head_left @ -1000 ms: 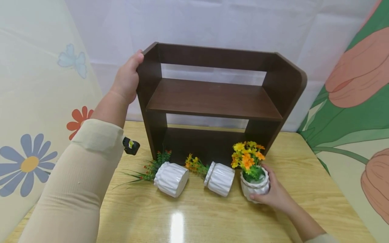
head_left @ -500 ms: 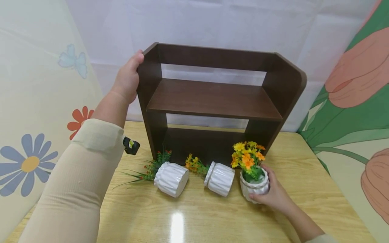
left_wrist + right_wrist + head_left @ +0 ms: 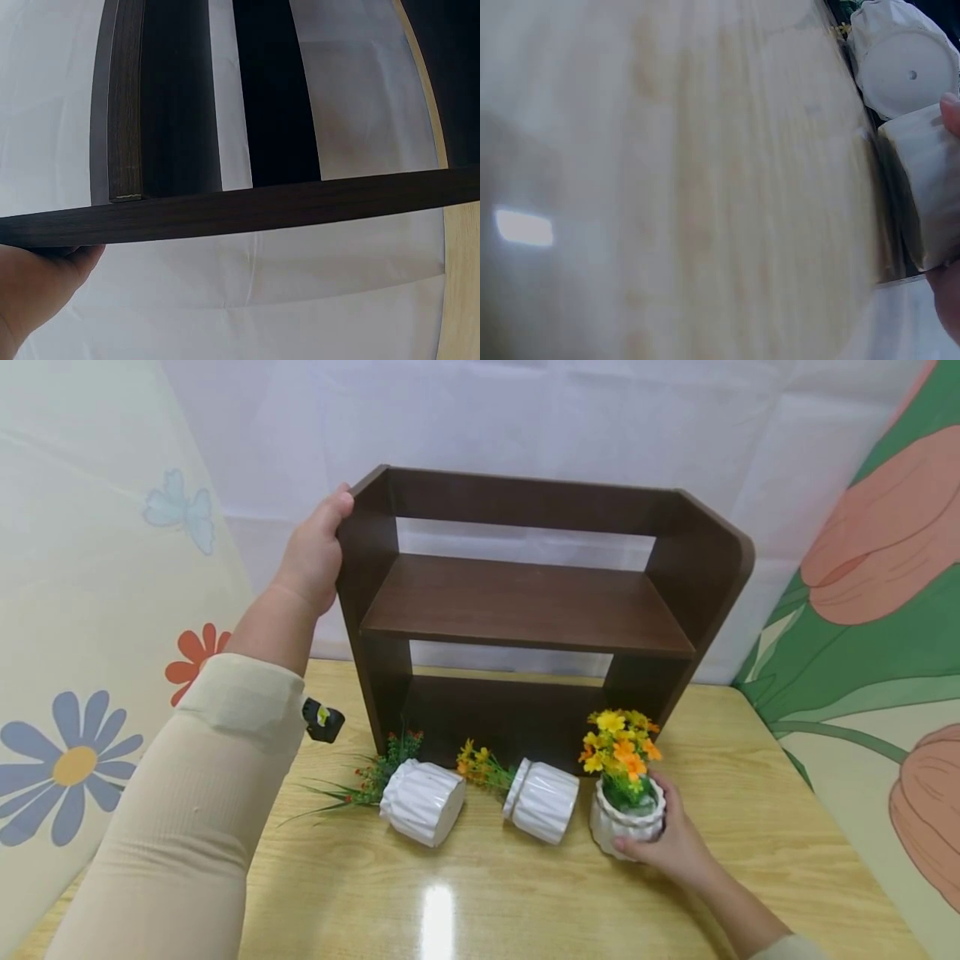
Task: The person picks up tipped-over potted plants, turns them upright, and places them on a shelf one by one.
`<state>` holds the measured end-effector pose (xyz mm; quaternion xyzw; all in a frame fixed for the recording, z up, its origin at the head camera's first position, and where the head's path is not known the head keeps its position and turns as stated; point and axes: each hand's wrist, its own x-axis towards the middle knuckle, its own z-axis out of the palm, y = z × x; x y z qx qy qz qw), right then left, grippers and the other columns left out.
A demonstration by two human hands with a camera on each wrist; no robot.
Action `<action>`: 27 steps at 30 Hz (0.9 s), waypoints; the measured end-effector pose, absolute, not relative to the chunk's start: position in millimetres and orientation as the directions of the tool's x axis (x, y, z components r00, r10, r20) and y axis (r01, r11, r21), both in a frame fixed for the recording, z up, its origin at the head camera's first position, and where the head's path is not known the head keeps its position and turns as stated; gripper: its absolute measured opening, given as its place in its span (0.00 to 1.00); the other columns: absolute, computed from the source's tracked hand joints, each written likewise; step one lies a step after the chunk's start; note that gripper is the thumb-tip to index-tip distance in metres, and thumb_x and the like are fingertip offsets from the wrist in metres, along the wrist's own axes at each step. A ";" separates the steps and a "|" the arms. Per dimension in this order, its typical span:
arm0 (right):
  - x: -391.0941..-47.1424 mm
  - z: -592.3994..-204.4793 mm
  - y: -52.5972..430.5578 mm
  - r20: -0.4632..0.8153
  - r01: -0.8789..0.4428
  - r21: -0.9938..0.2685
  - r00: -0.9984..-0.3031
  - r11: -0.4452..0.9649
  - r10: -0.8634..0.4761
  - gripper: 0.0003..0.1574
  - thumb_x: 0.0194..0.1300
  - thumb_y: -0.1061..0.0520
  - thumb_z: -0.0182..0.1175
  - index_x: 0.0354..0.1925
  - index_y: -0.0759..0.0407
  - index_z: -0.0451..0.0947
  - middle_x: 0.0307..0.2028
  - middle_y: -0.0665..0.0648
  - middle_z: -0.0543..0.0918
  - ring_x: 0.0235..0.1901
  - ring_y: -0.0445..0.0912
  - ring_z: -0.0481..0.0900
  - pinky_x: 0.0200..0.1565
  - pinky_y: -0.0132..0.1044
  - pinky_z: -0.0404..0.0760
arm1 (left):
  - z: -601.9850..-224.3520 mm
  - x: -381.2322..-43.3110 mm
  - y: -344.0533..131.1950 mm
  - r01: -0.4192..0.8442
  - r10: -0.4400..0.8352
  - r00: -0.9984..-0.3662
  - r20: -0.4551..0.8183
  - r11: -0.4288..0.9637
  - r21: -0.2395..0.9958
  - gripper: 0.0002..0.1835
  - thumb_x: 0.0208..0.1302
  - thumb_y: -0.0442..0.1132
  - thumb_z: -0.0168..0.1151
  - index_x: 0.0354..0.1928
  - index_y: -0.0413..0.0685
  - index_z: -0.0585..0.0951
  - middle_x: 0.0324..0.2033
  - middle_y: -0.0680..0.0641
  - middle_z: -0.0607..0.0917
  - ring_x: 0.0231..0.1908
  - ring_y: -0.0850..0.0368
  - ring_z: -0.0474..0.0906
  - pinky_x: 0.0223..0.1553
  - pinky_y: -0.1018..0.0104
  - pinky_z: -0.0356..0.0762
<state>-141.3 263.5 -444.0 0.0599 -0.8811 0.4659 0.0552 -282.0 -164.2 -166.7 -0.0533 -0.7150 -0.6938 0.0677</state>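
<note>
My left hand [image 3: 311, 556] grips the upper left side panel of a dark brown two-tier shelf [image 3: 525, 602]; in the left wrist view, the fingers lie against that panel's edge. At the shelf's lower right front, my right hand [image 3: 675, 843] holds a white ridged flowerpot [image 3: 626, 831] with yellow and orange artificial flowers [image 3: 621, 752]. The pot stands nearly upright, thumb on its front, fingers round its right side. In the right wrist view, only part of the held pot [image 3: 930, 180] and some fingers show at the right edge.
Two more white flowerpots lie on their sides before the shelf: the middle pot [image 3: 542, 802] with yellow flowers, the left pot [image 3: 423, 802] with red-dotted greenery. All rest on a wooden table [image 3: 360, 893]. White cloth [image 3: 562, 418] hangs behind.
The held flowerpot has tipped slightly more upright, its flowers shifting a little to the right. The left hand and the two lying pots stay put.
</note>
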 end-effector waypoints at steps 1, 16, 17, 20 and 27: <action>-141.4 -445.0 263.7 0.153 -0.156 -0.819 -0.987 0.551 -0.053 0.70 0.42 0.62 0.79 0.72 0.64 0.45 0.66 0.77 0.63 0.64 0.70 0.64 0.63 0.68 0.60 | -166.8 -282.1 -164.4 0.170 -0.018 -0.985 0.170 0.032 0.985 0.29 0.76 0.58 0.33 0.77 0.71 0.51 0.76 0.65 0.50 0.69 0.62 0.48 0.71 0.64 0.46; -137.9 -452.1 263.7 0.131 -0.125 -0.822 -0.991 0.555 -0.029 0.71 0.42 0.62 0.78 0.72 0.66 0.43 0.66 0.79 0.61 0.65 0.70 0.61 0.65 0.68 0.55 | -167.5 -282.9 -166.5 0.171 -0.015 -0.985 0.171 0.034 0.985 0.29 0.76 0.58 0.32 0.77 0.71 0.51 0.76 0.65 0.50 0.69 0.62 0.48 0.71 0.64 0.46; -137.9 -452.0 263.6 0.127 -0.121 -0.825 -0.992 0.552 -0.027 0.71 0.42 0.62 0.78 0.72 0.66 0.42 0.67 0.79 0.60 0.66 0.70 0.61 0.65 0.68 0.55 | -167.5 -282.8 -166.6 0.171 -0.015 -0.985 0.172 0.040 0.984 0.29 0.76 0.58 0.32 0.77 0.72 0.51 0.76 0.65 0.50 0.70 0.61 0.47 0.71 0.63 0.46; -137.3 -452.2 263.4 0.122 -0.114 -0.833 -0.992 0.541 -0.021 0.70 0.42 0.62 0.78 0.72 0.67 0.42 0.67 0.78 0.60 0.66 0.69 0.61 0.65 0.67 0.54 | -167.7 -282.5 -166.6 0.171 -0.015 -0.985 0.171 0.034 0.985 0.29 0.75 0.58 0.33 0.77 0.71 0.51 0.76 0.65 0.50 0.69 0.62 0.48 0.71 0.63 0.46; -135.1 -449.9 262.8 0.098 -0.083 -0.847 -0.995 0.526 0.002 0.70 0.43 0.62 0.78 0.73 0.64 0.43 0.68 0.74 0.62 0.66 0.64 0.62 0.66 0.60 0.56 | -168.3 -283.0 -166.0 0.170 -0.016 -0.985 0.170 0.037 0.985 0.29 0.75 0.58 0.33 0.77 0.71 0.51 0.76 0.64 0.50 0.69 0.61 0.48 0.70 0.63 0.46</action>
